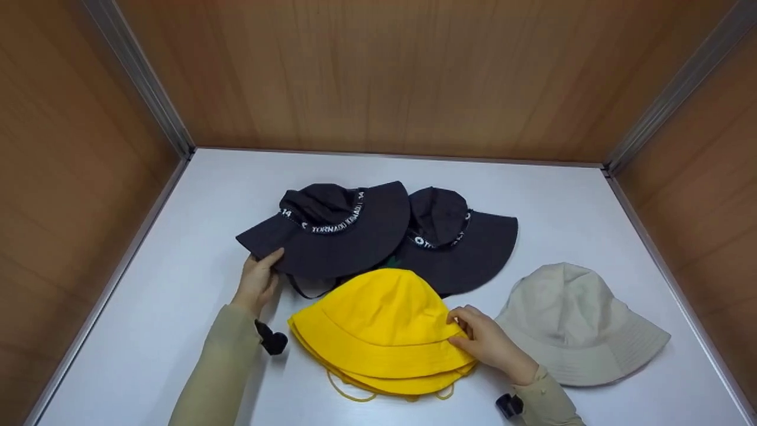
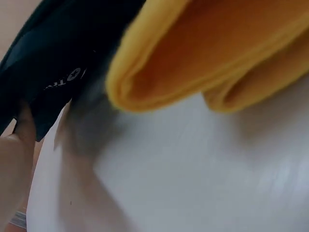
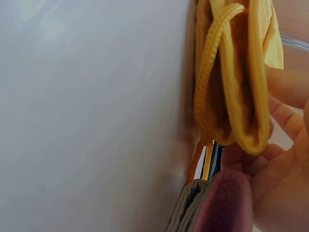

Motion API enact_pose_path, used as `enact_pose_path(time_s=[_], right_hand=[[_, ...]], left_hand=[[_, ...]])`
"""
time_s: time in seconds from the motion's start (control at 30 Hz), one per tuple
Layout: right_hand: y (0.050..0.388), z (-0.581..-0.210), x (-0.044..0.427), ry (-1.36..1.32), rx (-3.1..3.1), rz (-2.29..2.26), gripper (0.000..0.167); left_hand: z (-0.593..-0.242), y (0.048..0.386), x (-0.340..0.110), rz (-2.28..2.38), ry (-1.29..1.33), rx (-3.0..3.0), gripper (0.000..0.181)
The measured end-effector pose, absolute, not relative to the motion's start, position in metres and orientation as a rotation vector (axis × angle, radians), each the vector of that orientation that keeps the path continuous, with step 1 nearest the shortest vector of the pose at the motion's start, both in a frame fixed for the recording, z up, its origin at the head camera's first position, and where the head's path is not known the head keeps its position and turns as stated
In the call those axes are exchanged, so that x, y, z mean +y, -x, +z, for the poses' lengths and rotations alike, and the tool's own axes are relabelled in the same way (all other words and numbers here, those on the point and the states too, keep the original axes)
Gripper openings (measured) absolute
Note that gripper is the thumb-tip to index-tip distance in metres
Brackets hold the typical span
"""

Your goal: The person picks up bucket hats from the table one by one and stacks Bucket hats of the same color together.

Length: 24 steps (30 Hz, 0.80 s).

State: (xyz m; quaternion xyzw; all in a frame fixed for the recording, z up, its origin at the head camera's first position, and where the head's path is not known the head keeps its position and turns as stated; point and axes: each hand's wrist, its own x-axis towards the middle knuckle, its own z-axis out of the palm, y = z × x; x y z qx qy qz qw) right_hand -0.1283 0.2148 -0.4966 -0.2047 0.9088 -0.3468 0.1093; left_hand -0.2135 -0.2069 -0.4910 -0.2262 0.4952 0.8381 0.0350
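Observation:
My left hand (image 1: 258, 281) pinches the front left brim of a dark bucket hat (image 1: 331, 251) with white lettering round its band, thumb on top. That hat overlaps a second dark hat (image 1: 479, 248) to its right. Nearer me lie stacked yellow bucket hats (image 1: 384, 319), folded flat, with yellow cords showing under the brims. At their right edge is my right hand (image 1: 488, 337), its thumb and fingertips touching the top hat and loosely bent. In the right wrist view the fingers are beside the yellow brim (image 3: 256, 111), not wrapped round it.
A beige bucket hat (image 1: 568, 325) lies on the right of the white table (image 1: 148, 284). In the right wrist view a pinkish edge (image 3: 227, 203) shows beside the beige brim. Wood-grain panels (image 1: 378, 77) with metal corner strips enclose the table at the back and both sides.

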Motion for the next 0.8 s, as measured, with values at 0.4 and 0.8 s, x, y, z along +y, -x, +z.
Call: enact_pose_path(time_s=[0.4, 0.8], right_hand=[[0.135, -0.489, 0.218, 0.618, 2.561, -1.038, 0.023], [0.158, -0.47, 0.216, 0.275, 2.332, -1.417, 0.03]], left_hand=[[-0.474, 0.212, -0.203, 2.448, 0.609, 1.817, 0.045], [-0.416, 0.212, -0.186, 2.806, 0.271, 1.532, 0.03]])
